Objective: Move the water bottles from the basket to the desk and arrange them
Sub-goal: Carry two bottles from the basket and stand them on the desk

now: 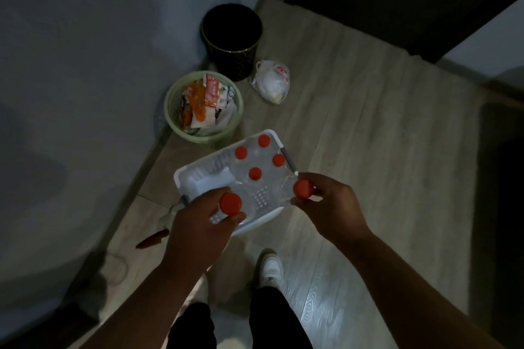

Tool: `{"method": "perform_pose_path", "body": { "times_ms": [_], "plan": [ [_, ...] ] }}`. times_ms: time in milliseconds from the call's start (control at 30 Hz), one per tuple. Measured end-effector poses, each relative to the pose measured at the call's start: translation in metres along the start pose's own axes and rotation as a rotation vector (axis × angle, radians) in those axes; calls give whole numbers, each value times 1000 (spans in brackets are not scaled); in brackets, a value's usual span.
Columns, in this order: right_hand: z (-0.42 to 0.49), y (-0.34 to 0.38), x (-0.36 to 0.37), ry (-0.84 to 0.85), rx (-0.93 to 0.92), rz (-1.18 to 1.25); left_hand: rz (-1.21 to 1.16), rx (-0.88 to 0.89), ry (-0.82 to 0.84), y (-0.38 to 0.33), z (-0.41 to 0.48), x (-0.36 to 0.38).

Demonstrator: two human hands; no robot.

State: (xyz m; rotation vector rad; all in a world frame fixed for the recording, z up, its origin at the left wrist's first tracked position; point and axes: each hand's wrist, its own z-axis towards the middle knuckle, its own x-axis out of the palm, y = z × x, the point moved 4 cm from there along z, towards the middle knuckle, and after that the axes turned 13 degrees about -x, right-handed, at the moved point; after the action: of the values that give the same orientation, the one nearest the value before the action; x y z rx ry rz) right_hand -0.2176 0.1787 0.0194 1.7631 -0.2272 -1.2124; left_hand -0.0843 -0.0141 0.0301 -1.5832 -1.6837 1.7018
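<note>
1. The left bottle [230, 203], red-capped, is gripped at the neck by the curled fingers of the left hand [195, 224].
2. The right bottle [302, 188], red-capped, is pinched just under the cap by the right hand [329, 204].
3. Both are held over the near end of the white basket [198, 176] on the floor.
4. Four bottles [255, 173] are seen upright in the basket, just beyond both grips.
5. A green bin [170, 110], black bin [232, 37] and white bag [272, 82] are placed farther beyond, well apart.
</note>
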Motion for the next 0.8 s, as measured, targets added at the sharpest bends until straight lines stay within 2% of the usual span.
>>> {"method": "perform_pose_path", "body": {
  "times_ms": [233, 400, 600, 800],
  "plan": [
    [-19, 109, -41, -85, 41, 29, 22, -59, -13, -47, -27, -90],
    [-22, 183, -58, -107, 64, 46, -64, -102, 0, -88, -42, -157],
    [-24, 260, -69, -199, -39, 54, -3, -11, -54, -122, -50, -224],
    [-16, 345, -84, -237, -230, 136, -172, 88, -115, -163, -69, -285]
  ]
}}
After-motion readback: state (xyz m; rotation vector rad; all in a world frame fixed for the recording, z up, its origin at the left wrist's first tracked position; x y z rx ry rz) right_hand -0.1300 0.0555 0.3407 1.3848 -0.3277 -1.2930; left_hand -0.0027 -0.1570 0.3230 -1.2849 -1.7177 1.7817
